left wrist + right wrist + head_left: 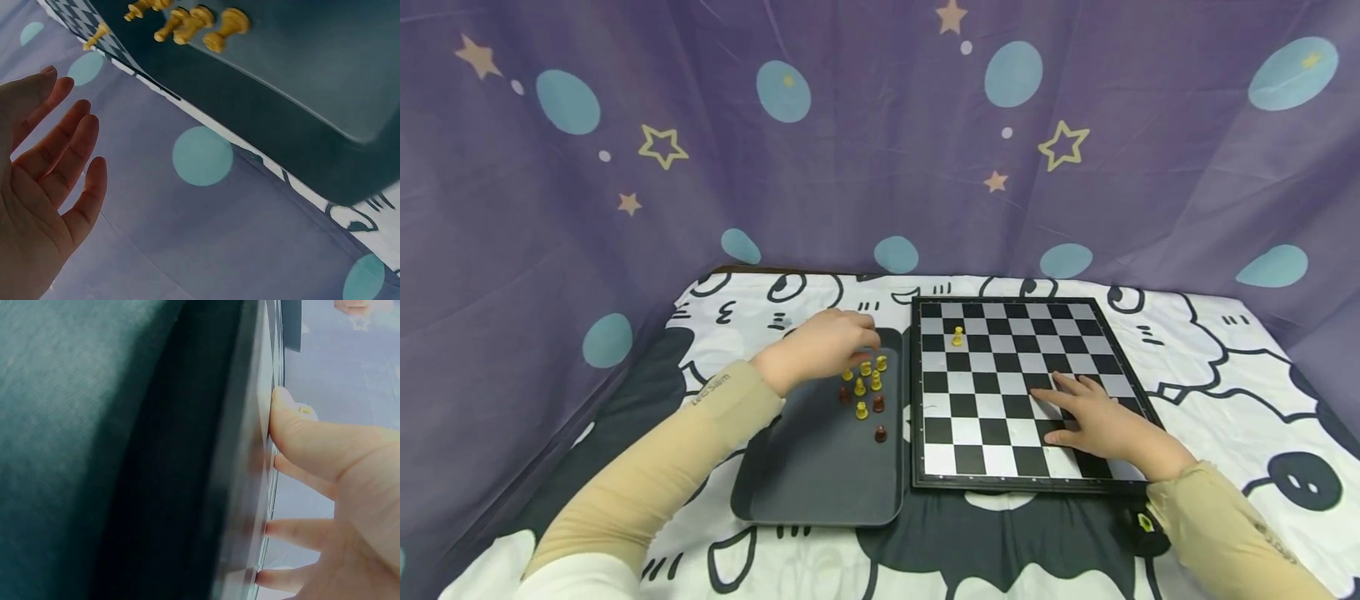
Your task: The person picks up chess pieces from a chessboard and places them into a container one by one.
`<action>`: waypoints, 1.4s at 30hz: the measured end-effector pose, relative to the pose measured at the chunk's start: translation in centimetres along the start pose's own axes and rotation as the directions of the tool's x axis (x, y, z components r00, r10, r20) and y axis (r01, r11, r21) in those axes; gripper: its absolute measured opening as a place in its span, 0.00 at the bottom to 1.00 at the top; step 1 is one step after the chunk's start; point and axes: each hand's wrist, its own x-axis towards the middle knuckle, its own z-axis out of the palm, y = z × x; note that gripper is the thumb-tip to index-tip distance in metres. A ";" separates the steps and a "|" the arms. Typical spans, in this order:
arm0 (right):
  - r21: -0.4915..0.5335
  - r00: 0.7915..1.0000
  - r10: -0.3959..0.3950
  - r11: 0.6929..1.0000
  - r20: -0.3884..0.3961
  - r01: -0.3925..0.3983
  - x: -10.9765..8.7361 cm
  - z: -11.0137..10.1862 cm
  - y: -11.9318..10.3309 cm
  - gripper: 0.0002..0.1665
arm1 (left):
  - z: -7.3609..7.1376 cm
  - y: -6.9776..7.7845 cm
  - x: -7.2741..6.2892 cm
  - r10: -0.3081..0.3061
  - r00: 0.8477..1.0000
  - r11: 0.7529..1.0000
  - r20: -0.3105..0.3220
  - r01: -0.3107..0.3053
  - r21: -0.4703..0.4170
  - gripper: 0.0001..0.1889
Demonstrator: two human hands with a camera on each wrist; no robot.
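Observation:
My left hand (pixel 826 343) is over the far part of a dark grey tray (pixel 805 483), beside several yellow chess pieces (pixel 860 387). In the left wrist view its fingers are loosely bent, with nothing between them. Dark red chess pieces (pixel 880 434) stand among and in front of the yellow ones. On the black-and-white chessboard (pixel 985 406), one yellow chess piece (pixel 957 337) stands near the far left corner. My right hand (pixel 1101 423) rests its spread fingertips on the board's near right part, holding nothing.
The tray lies just left of the board, their sides close together. Both are on a cartoon-print cloth (pixel 1210 383). A purple curtain (pixel 880 150) hangs behind the table. Something black (pixel 1142 533) is by the right wrist.

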 end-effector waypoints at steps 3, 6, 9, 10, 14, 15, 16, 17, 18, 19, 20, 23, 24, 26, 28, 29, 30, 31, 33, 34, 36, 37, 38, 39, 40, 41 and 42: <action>-0.005 1.000 0.000 1.000 -0.001 0.000 0.0 -0.1 0.0 0.39 | 0.2 0.2 0.8 0.002 1.000 1.000 0.004 -0.002 -0.019 0.05; -0.009 1.000 -0.001 1.000 0.001 0.001 0.0 -0.1 0.1 0.40 | 0.3 0.5 1.6 0.001 1.000 0.999 0.015 -0.001 -0.048 0.05; -0.002 1.000 0.006 1.000 0.003 -0.006 0.0 0.0 0.0 0.39 | 0.4 0.7 2.5 -0.015 0.999 0.998 0.043 0.018 -0.066 0.06; -0.003 1.000 0.006 1.000 0.003 -0.006 0.1 0.0 0.0 0.39 | 0.5 0.7 2.8 -0.025 0.998 0.997 0.053 0.029 -0.067 0.06; 0.004 1.000 0.012 1.000 0.003 -0.012 0.1 0.0 0.0 0.39 | 0.9 0.9 4.2 -0.055 0.995 0.996 0.087 0.061 -0.072 0.08; 0.007 1.000 0.015 1.000 0.004 -0.015 0.1 0.0 0.0 0.38 | 1.0 0.9 4.5 -0.060 0.994 0.995 0.090 0.067 -0.076 0.08; 0.008 1.000 0.015 1.000 0.005 -0.015 0.1 0.1 0.0 0.39 | 1.1 1.0 4.9 -0.062 0.994 0.994 0.090 0.070 -0.079 0.08; 0.009 1.000 0.014 1.000 0.004 -0.014 0.1 0.1 0.0 0.39 | 1.2 1.0 5.2 -0.066 0.993 0.994 0.095 0.074 -0.086 0.09; 0.010 1.000 0.008 1.000 0.003 -0.008 0.1 0.1 0.1 0.39 | 1.3 1.0 5.5 -0.070 0.993 0.992 0.099 0.080 -0.093 0.09; 0.009 1.000 0.003 1.000 0.002 -0.003 0.1 0.1 0.1 0.39 | 1.3 1.1 5.8 -0.074 0.992 0.991 0.103 0.084 -0.100 0.09; 0.010 1.000 0.002 1.000 -0.001 -0.002 0.0 0.2 0.2 0.39 | 1.3 1.1 6.2 -0.080 0.991 0.990 0.110 0.092 -0.108 0.10; 0.006 1.000 -0.014 1.000 -0.014 0.014 0.0 0.2 0.4 0.39 | 1.4 1.2 7.1 -0.091 0.987 0.987 0.131 0.107 -0.124 0.11; 0.004 1.000 -0.019 1.000 -0.016 0.019 -0.1 0.2 0.4 0.39 | 1.4 1.3 7.5 -0.094 0.986 0.986 0.137 0.111 -0.126 0.11; 0.008 1.000 -0.021 1.000 -0.021 0.021 -0.1 0.2 0.4 0.39 | 1.5 1.4 8.1 -0.103 0.983 0.985 0.154 0.123 -0.125 0.12; 0.010 0.999 -0.025 1.000 -0.024 0.025 -0.1 0.2 0.3 0.39 | 1.6 1.5 8.7 -0.116 0.978 0.984 0.173 0.137 -0.114 0.12; 0.010 0.999 -0.027 1.000 -0.024 0.028 -0.1 0.2 0.4 0.39 | 1.6 1.6 9.0 -0.122 0.976 0.984 0.183 0.143 -0.108 0.13; 0.013 0.999 -0.027 1.000 -0.024 0.028 -0.1 0.2 0.3 0.39 | 1.6 1.6 9.3 -0.126 0.973 0.984 0.191 0.148 -0.102 0.13; 0.014 0.999 -0.025 1.000 -0.023 0.026 -0.1 0.2 0.3 0.38 | 1.6 1.7 9.6 -0.132 0.971 0.983 0.200 0.154 -0.099 0.14; 0.015 1.000 -0.021 1.000 -0.021 0.021 -0.1 0.2 0.3 0.38 | 1.7 1.8 10.1 -0.136 0.968 0.983 0.212 0.159 -0.094 0.14; 0.016 1.000 -0.020 1.000 -0.022 0.020 -0.1 0.1 0.3 0.38 | 1.7 1.8 10.4 -0.137 0.967 0.983 0.216 0.159 -0.089 0.14; 0.014 0.999 -0.022 1.000 -0.024 0.022 -0.1 0.1 0.2 0.38 | 1.8 1.9 10.9 -0.133 0.966 0.983 0.223 0.157 -0.091 0.15; 0.013 0.999 -0.023 1.000 -0.025 0.023 -0.1 0.1 0.2 0.38 | 1.9 2.0 11.1 -0.133 0.965 0.984 0.226 0.156 -0.087 0.15; 0.013 0.999 -0.025 1.000 -0.027 0.026 -0.1 0.1 0.2 0.38 | 1.9 2.0 11.3 -0.132 0.964 0.985 0.229 0.154 -0.081 0.15; 0.011 0.999 -0.029 0.999 -0.029 0.030 -0.1 0.0 0.2 0.38 | 2.0 2.0 11.6 -0.131 0.964 0.985 0.233 0.153 -0.075 0.15; 0.011 0.999 -0.033 0.999 -0.031 0.033 -0.1 0.0 0.2 0.38 | 2.1 2.1 11.8 -0.133 0.962 0.986 0.238 0.153 -0.070 0.16; 0.010 0.999 -0.035 0.999 -0.032 0.036 -0.1 0.0 0.2 0.38 | 2.1 2.1 12.0 -0.135 0.960 0.985 0.244 0.157 -0.071 0.16; 0.008 0.999 -0.037 0.999 -0.033 0.038 -0.1 0.0 0.2 0.38 | 2.2 2.2 12.1 -0.140 0.958 0.984 0.252 0.163 -0.072 0.16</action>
